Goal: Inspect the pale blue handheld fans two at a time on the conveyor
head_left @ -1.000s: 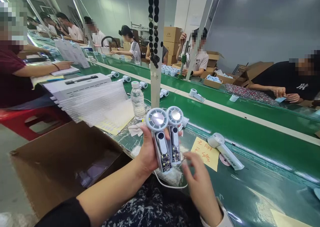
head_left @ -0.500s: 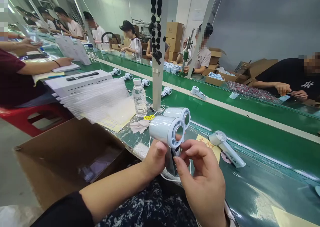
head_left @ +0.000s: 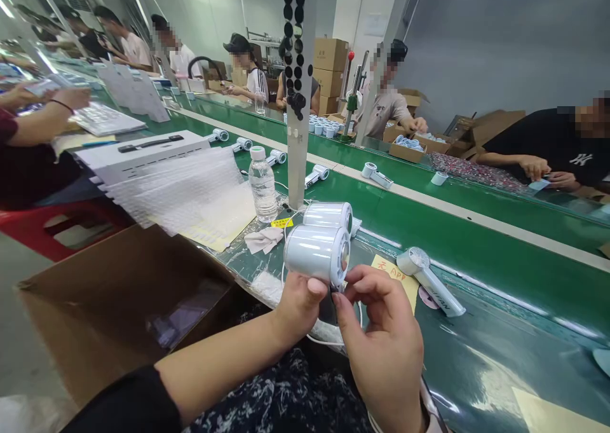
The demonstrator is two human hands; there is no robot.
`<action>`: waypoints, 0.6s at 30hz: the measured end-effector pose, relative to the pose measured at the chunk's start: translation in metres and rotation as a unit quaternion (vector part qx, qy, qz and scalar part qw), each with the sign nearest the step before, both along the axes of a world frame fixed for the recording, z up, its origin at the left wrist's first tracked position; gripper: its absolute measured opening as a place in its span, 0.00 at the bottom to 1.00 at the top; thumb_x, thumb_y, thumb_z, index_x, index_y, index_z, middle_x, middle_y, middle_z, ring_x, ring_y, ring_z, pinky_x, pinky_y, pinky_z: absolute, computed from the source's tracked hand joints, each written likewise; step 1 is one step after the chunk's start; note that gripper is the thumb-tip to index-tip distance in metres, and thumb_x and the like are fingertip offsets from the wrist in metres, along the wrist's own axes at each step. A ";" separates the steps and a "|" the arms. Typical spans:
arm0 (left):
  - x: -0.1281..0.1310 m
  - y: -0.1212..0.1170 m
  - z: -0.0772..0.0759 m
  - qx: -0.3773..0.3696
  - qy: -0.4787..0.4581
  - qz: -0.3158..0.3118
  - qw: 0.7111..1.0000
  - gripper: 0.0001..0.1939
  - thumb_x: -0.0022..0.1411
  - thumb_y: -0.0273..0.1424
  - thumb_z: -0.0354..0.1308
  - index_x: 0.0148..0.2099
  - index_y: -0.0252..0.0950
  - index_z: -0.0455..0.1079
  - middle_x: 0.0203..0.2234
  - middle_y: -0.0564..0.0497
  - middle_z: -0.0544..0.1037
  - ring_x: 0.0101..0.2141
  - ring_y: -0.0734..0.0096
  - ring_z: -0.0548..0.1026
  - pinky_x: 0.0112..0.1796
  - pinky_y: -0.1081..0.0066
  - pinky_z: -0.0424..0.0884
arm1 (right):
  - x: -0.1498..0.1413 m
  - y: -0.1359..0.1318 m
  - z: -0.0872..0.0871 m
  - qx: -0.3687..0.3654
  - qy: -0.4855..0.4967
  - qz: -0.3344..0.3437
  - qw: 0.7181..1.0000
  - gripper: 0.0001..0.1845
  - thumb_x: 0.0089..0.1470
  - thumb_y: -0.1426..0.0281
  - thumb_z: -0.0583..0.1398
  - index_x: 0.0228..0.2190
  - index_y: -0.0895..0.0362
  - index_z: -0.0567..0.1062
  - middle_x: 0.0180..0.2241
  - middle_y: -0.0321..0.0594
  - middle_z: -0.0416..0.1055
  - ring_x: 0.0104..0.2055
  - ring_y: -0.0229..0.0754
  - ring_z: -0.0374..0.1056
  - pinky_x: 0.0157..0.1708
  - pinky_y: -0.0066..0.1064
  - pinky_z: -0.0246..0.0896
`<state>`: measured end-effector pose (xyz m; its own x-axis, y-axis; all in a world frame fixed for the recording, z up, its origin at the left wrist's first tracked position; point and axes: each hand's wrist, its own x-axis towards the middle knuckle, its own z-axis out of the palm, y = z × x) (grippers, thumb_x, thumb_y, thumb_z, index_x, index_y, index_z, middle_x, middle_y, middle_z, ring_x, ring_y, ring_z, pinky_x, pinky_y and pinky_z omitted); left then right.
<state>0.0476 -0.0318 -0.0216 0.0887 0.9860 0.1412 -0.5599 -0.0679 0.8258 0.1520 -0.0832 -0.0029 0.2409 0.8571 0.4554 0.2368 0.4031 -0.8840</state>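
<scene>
A light-blue handheld fan (head_left: 312, 255) is gripped by its handle in my left hand (head_left: 299, 306), its round head upright and turned to the right. My right hand (head_left: 381, 337) is closed, thumb and forefinger against the fan just below its head; the fingers cover most of the handle. Right behind it is a second handheld fan (head_left: 326, 214), partly hidden. A white cable (head_left: 328, 342) loops below my hands. Another fan, wrapped in clear film (head_left: 431, 282), lies to the right by a yellow note (head_left: 391, 268).
A water bottle (head_left: 263, 185), a crumpled cloth (head_left: 263, 240) and a metal post (head_left: 296, 153) stand ahead. An open cardboard box (head_left: 114, 293) is at lower left. More fans lie along the green conveyor belt (head_left: 429, 210), with several co-workers beyond it.
The fan in my left hand has turned, showing more of its side and less of its grille end. My right hand has shifted slightly left. A co-worker across the belt now reaches towards a box.
</scene>
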 end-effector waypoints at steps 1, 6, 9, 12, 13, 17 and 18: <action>-0.001 0.001 0.002 0.024 0.022 0.016 0.999 0.35 0.34 0.62 0.68 0.30 0.34 0.79 0.23 0.47 0.78 0.32 0.57 0.75 0.38 0.64 0.72 | 0.001 0.000 -0.001 -0.010 -0.001 -0.001 1.000 0.07 0.56 0.73 0.63 0.36 0.53 0.69 0.40 0.44 0.74 0.38 0.44 0.73 0.37 0.35 0.71; -0.006 0.003 0.009 0.098 0.087 0.032 0.991 0.32 0.39 0.62 0.67 0.24 0.35 0.76 0.19 0.49 0.73 0.24 0.65 0.70 0.28 0.67 0.69 | 0.009 0.011 -0.004 -0.103 0.073 0.075 0.989 0.12 0.52 0.72 0.65 0.39 0.52 0.70 0.38 0.41 0.74 0.37 0.42 0.74 0.35 0.32 0.72; -0.011 0.001 0.010 0.082 0.090 -0.031 0.992 0.33 0.40 0.63 0.65 0.26 0.35 0.76 0.17 0.49 0.71 0.20 0.67 0.68 0.24 0.68 0.68 | 0.009 0.023 -0.011 -0.155 0.171 0.161 0.959 0.14 0.48 0.70 0.68 0.35 0.52 0.70 0.29 0.34 0.72 0.29 0.39 0.71 0.27 0.27 0.70; -0.026 0.001 0.006 0.062 0.098 -0.055 0.992 0.36 0.41 0.66 0.61 0.27 0.34 0.76 0.18 0.48 0.71 0.18 0.69 0.67 0.19 0.70 0.66 | -0.008 0.037 -0.025 -0.187 0.243 0.211 0.928 0.17 0.45 0.68 0.70 0.29 0.52 0.66 0.25 0.30 0.68 0.22 0.35 0.65 0.19 0.24 0.63; -0.034 0.002 0.003 0.057 0.106 -0.037 0.992 0.37 0.41 0.67 0.60 0.27 0.34 0.76 0.18 0.48 0.71 0.19 0.68 0.67 0.19 0.70 0.67 | -0.017 0.042 -0.028 -0.195 0.252 0.227 0.920 0.18 0.45 0.68 0.71 0.28 0.52 0.65 0.25 0.30 0.68 0.21 0.34 0.63 0.17 0.23 0.61; -0.085 0.008 -0.005 0.034 0.175 0.142 0.974 0.39 0.38 0.70 0.59 0.28 0.36 0.77 0.20 0.46 0.75 0.26 0.56 0.75 0.30 0.62 0.76 | -0.054 0.075 -0.018 -0.196 0.160 0.279 0.926 0.17 0.46 0.65 0.68 0.25 0.52 0.62 0.23 0.30 0.65 0.18 0.34 0.60 0.14 0.24 0.54; -0.099 0.008 -0.006 0.022 0.188 0.187 0.964 0.39 0.37 0.70 0.59 0.28 0.36 0.77 0.22 0.45 0.77 0.30 0.51 0.76 0.35 0.59 0.77 | -0.061 0.089 -0.006 -0.166 0.094 0.269 0.944 0.16 0.47 0.65 0.66 0.24 0.52 0.62 0.22 0.30 0.65 0.18 0.35 0.60 0.15 0.25 0.54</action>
